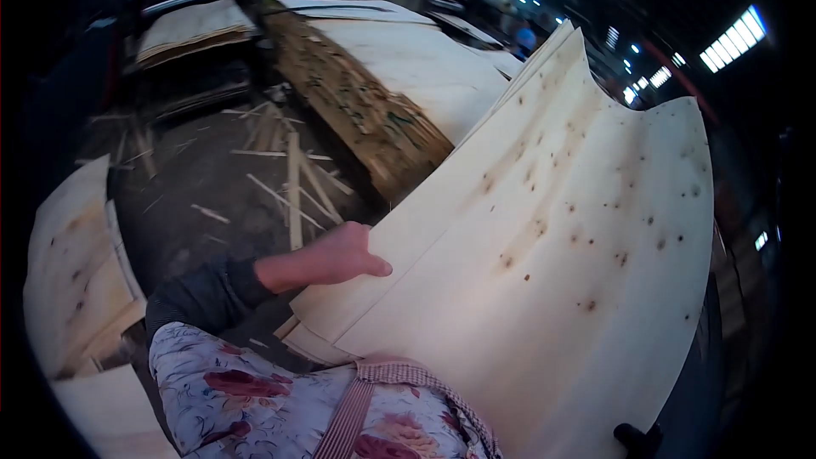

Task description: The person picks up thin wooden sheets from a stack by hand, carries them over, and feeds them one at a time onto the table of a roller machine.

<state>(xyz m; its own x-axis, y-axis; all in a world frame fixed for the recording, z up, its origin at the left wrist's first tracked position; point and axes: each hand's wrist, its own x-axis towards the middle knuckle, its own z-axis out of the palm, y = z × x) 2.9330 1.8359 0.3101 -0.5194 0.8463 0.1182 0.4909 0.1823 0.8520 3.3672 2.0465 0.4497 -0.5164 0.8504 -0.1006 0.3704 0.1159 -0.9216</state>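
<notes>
My left hand (331, 256) is closed on the left edge of a large, pale wood veneer sheet (561, 263), thumb on top. The sheet is thin and bowed, with brown knots and streaks, and its far corners curl up. More sheet edges show beneath it along the left side. At the lower right edge, a dark, glove-like shape, apparently my right hand (637, 439), grips the same sheet. Most of that hand is cut off by the frame or hidden.
A tall stack of veneer (365, 93) stands ahead, with another stack (195, 30) further left. Wood strips (294, 191) litter the dark floor. Loose veneer pieces (81, 263) lie at the left. A person in blue (525, 37) is far back.
</notes>
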